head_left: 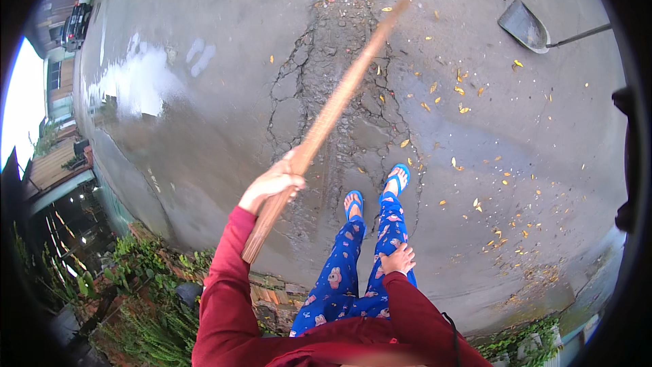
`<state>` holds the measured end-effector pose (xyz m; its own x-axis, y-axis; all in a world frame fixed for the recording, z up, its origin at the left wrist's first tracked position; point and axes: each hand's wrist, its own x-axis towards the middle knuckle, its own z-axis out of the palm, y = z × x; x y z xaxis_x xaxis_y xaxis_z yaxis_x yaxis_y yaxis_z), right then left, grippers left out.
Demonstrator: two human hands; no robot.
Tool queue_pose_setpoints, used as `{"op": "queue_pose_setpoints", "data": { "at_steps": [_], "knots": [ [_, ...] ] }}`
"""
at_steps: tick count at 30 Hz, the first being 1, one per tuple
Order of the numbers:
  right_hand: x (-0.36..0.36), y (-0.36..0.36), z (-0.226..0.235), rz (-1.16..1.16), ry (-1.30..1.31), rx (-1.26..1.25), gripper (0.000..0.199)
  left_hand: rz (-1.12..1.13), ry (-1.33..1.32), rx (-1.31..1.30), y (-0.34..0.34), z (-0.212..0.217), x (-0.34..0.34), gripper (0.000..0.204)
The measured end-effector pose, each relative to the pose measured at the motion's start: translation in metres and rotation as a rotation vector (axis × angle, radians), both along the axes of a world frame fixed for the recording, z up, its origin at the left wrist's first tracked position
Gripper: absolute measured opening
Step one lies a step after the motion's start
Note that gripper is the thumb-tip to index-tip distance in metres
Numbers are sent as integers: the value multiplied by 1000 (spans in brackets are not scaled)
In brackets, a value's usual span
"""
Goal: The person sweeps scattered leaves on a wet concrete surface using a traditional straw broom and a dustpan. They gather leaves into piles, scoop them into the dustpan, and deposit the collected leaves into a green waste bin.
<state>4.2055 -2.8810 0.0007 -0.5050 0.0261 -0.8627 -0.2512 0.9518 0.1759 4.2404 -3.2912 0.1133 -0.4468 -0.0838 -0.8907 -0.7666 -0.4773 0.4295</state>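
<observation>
My left hand (275, 180) is wrapped round a long brown wooden stick (339, 98), near its lower end. The stick slants up and away to the right over the ground, its far end smeared by motion. Its near end lies beside my left forearm. On the front of my blue patterned trouser leg rests my right hand (399, 259), holding nothing, its fingers laid out over the cloth. Both sleeves are dark red. Below, my feet stand in blue flip-flops (353, 204).
A grey shovel-like scoop (524, 26) with a thin handle lies at the far right. Yellow leaves (464, 109) dot the wet concrete (224, 122), which has a cracked strip down its middle. Green plants (146, 312) grow at the near left; a dark vehicle (76, 26) stands far left.
</observation>
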Motion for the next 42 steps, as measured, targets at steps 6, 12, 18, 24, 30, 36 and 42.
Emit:
{"op": "queue_pose_setpoints", "data": {
  "at_steps": [6, 12, 18, 24, 30, 36, 42],
  "knots": [
    [-8, -13, 2, -65, 20, -22, 77, 514, 93, -235, -77, -60, -10, 48],
    [-33, -55, -3, -142, 137, 6, 79, 45, -231, -622, -8, -164, -119, 55],
    [-43, -124, -4, -132, 187, -37, 80, -512, 5, -366, 76, -106, -135, 98],
    [-54, -162, -3, -42, 252, -5, 87, -406, 211, -64, 0, -11, -65, 97],
    [-71, -172, 8, -98, 269, 73, 92, 333, -97, -225, -46, 5, 92, 92],
    [-73, -185, 14, -66, 306, 88, 95, 723, -74, -277, -130, -70, 169, 21],
    [-54, -219, 10, 113, 288, 35, 81, 87, -527, -441, -77, -127, 70, 88]
  ]
}}
